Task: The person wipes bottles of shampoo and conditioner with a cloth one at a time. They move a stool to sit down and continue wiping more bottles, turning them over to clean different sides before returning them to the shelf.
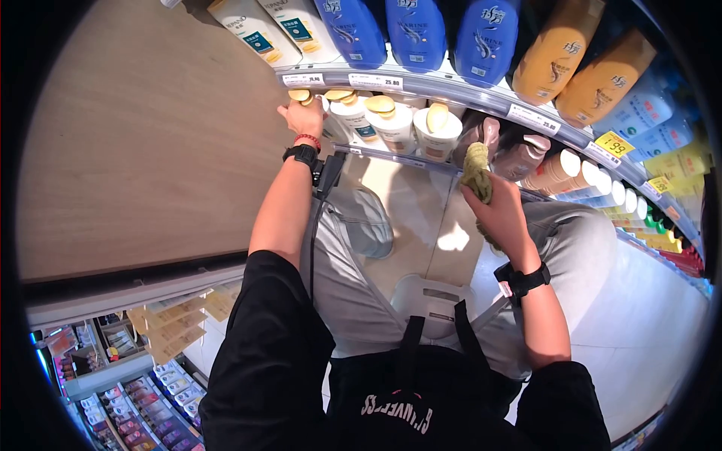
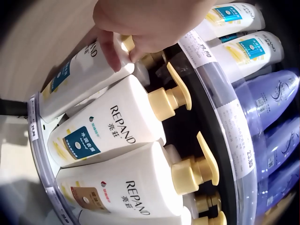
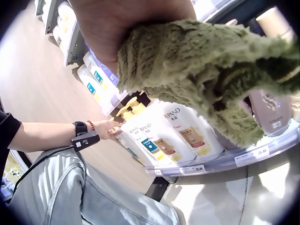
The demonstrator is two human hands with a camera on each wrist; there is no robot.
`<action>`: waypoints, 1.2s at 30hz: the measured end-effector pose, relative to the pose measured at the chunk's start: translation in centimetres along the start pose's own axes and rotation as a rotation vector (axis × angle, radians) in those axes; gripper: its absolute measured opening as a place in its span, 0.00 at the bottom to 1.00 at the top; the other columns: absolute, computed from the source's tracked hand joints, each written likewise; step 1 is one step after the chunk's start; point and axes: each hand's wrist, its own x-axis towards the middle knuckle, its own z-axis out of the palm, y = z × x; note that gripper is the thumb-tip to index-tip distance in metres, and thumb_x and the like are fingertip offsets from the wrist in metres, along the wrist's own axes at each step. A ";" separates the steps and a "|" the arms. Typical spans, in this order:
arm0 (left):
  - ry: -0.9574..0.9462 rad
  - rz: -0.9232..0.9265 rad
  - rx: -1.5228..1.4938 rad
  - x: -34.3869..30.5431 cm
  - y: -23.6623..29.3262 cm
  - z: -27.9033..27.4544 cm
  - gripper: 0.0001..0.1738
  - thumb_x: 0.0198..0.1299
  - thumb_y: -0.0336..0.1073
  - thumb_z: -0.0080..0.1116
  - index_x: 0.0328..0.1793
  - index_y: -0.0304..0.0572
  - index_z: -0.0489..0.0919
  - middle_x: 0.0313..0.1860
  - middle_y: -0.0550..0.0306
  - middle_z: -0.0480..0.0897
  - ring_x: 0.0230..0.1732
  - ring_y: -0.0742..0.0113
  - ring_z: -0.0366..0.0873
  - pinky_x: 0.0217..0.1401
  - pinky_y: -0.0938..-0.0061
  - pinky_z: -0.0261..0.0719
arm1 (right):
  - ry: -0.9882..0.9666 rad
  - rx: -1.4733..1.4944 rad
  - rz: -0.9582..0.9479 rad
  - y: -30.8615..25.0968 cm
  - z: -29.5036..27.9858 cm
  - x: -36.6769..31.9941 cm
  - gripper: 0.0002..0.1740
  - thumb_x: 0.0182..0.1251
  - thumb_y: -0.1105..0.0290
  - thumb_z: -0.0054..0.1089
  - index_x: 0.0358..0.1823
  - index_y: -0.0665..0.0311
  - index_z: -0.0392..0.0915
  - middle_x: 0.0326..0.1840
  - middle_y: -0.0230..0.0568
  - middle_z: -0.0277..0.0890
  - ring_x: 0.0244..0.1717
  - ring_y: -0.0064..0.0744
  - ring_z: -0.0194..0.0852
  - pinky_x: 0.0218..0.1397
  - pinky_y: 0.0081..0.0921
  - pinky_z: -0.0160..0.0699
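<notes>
My left hand is at the far left end of the lower shelf. In the left wrist view its thumb and fingers pinch the gold neck of a white pump bottle, whose pump top is mostly hidden by the hand. Beside that one stands another white bottle with a teal label, then one with a brown label, both upright with gold pumps. A fuzzy green cloth is bunched in my right hand, which grips it in front of the mauve bottles.
Blue bottles and orange bottles fill the upper shelf, whose price-tag edge overhangs the lower row. A wooden panel borders the shelf's left end. A white stool is between the person's legs.
</notes>
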 end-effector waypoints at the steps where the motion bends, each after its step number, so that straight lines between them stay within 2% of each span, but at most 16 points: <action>1: 0.018 0.033 0.067 0.4 -0.6 0.1 0.23 0.46 0.36 0.64 0.50 0.35 0.76 0.59 0.39 0.62 0.53 0.49 0.73 0.42 0.64 0.84 | 0.000 0.002 0.000 -0.1 0.0 0.0 0.16 0.55 0.66 0.59 0.34 0.76 0.74 0.23 0.58 0.74 0.25 0.54 0.74 0.31 0.37 0.72; 2: 0.036 0.066 0.136 0.8 -1.3 0.2 0.23 0.46 0.36 0.63 0.50 0.35 0.77 0.58 0.38 0.64 0.52 0.48 0.72 0.45 0.62 0.82 | -0.001 0.004 0.001 -0.2 0.0 0.0 0.16 0.55 0.66 0.59 0.34 0.76 0.74 0.23 0.58 0.74 0.25 0.55 0.74 0.32 0.37 0.72; 4: -0.045 0.056 0.275 2.5 -2.6 0.6 0.23 0.47 0.37 0.61 0.50 0.35 0.76 0.55 0.36 0.68 0.50 0.44 0.73 0.49 0.61 0.78 | 0.000 -0.004 -0.009 -0.1 0.1 0.0 0.16 0.55 0.66 0.59 0.33 0.76 0.74 0.23 0.59 0.74 0.26 0.55 0.74 0.32 0.38 0.72; 7: -0.129 0.013 0.416 2.3 -1.7 -0.1 0.21 0.48 0.36 0.59 0.48 0.32 0.77 0.48 0.34 0.73 0.47 0.40 0.74 0.50 0.60 0.77 | 0.007 -0.032 -0.034 0.0 0.3 0.1 0.16 0.54 0.65 0.59 0.34 0.76 0.74 0.24 0.59 0.74 0.28 0.57 0.74 0.33 0.39 0.72; 11: -0.174 0.072 0.635 -0.7 3.2 -2.7 0.18 0.49 0.39 0.60 0.41 0.29 0.79 0.44 0.31 0.76 0.46 0.39 0.75 0.49 0.60 0.77 | 0.017 -0.053 -0.051 0.3 0.4 0.1 0.17 0.54 0.65 0.59 0.35 0.75 0.74 0.26 0.60 0.74 0.31 0.59 0.73 0.35 0.41 0.72; 14: -0.136 0.172 0.546 -1.9 5.3 -3.4 0.19 0.49 0.41 0.62 0.36 0.29 0.81 0.41 0.30 0.77 0.44 0.40 0.77 0.48 0.59 0.77 | 0.023 -0.066 -0.062 0.3 0.4 0.1 0.17 0.54 0.65 0.59 0.35 0.75 0.74 0.27 0.61 0.74 0.32 0.59 0.73 0.35 0.42 0.72; 15: -0.150 0.235 0.572 -2.4 5.9 -3.6 0.23 0.48 0.46 0.64 0.37 0.29 0.81 0.42 0.30 0.77 0.44 0.41 0.77 0.49 0.57 0.76 | 0.022 -0.071 -0.065 0.3 0.5 0.0 0.17 0.54 0.65 0.59 0.35 0.75 0.74 0.27 0.62 0.74 0.32 0.59 0.73 0.36 0.42 0.72; 18: -0.313 0.178 0.489 -2.1 6.0 -2.3 0.26 0.47 0.50 0.66 0.35 0.27 0.81 0.42 0.29 0.77 0.44 0.38 0.77 0.49 0.57 0.74 | 0.012 -0.065 -0.036 0.4 0.5 0.1 0.17 0.54 0.65 0.59 0.35 0.76 0.74 0.27 0.62 0.73 0.32 0.60 0.73 0.35 0.42 0.71; 21: -0.291 0.349 0.432 -2.0 4.7 -0.2 0.30 0.44 0.52 0.68 0.34 0.23 0.80 0.40 0.27 0.78 0.45 0.36 0.75 0.51 0.58 0.73 | 0.044 -0.065 -0.069 0.6 0.6 0.1 0.16 0.54 0.65 0.59 0.34 0.76 0.74 0.24 0.61 0.72 0.29 0.58 0.73 0.33 0.40 0.72; 24: -0.236 0.371 0.521 -1.2 4.0 1.6 0.35 0.43 0.56 0.67 0.40 0.24 0.80 0.35 0.34 0.82 0.41 0.48 0.81 0.48 0.64 0.76 | 0.020 -0.031 -0.038 0.3 0.4 0.1 0.16 0.55 0.66 0.58 0.32 0.77 0.74 0.20 0.59 0.71 0.24 0.55 0.73 0.30 0.37 0.71; 27: -0.245 0.324 0.451 -0.7 3.5 1.8 0.31 0.43 0.53 0.68 0.39 0.28 0.82 0.33 0.42 0.83 0.37 0.56 0.82 0.44 0.68 0.77 | 0.036 -0.050 -0.074 0.6 0.5 0.1 0.16 0.55 0.66 0.58 0.30 0.77 0.73 0.17 0.57 0.70 0.20 0.52 0.73 0.27 0.35 0.71; 30: -0.277 0.310 0.140 -0.5 3.1 1.3 0.23 0.43 0.45 0.70 0.31 0.26 0.82 0.27 0.42 0.83 0.28 0.55 0.82 0.37 0.68 0.78 | 0.030 -0.049 -0.058 0.5 0.3 0.1 0.16 0.56 0.66 0.58 0.30 0.76 0.73 0.18 0.57 0.70 0.21 0.52 0.73 0.27 0.36 0.71; 33: -0.283 0.173 0.143 -1.2 4.1 0.1 0.16 0.43 0.40 0.69 0.30 0.31 0.84 0.26 0.48 0.84 0.27 0.64 0.82 0.36 0.73 0.78 | 0.046 -0.021 -0.057 0.4 0.1 0.0 0.15 0.56 0.65 0.59 0.29 0.75 0.73 0.17 0.56 0.70 0.21 0.53 0.73 0.27 0.37 0.71; 36: -0.291 0.096 0.007 -1.3 3.8 0.2 0.13 0.41 0.37 0.69 0.30 0.34 0.85 0.24 0.53 0.84 0.26 0.71 0.81 0.35 0.77 0.77 | 0.086 -0.067 -0.132 1.2 0.2 0.1 0.15 0.55 0.66 0.59 0.28 0.74 0.73 0.17 0.57 0.70 0.21 0.54 0.72 0.27 0.37 0.71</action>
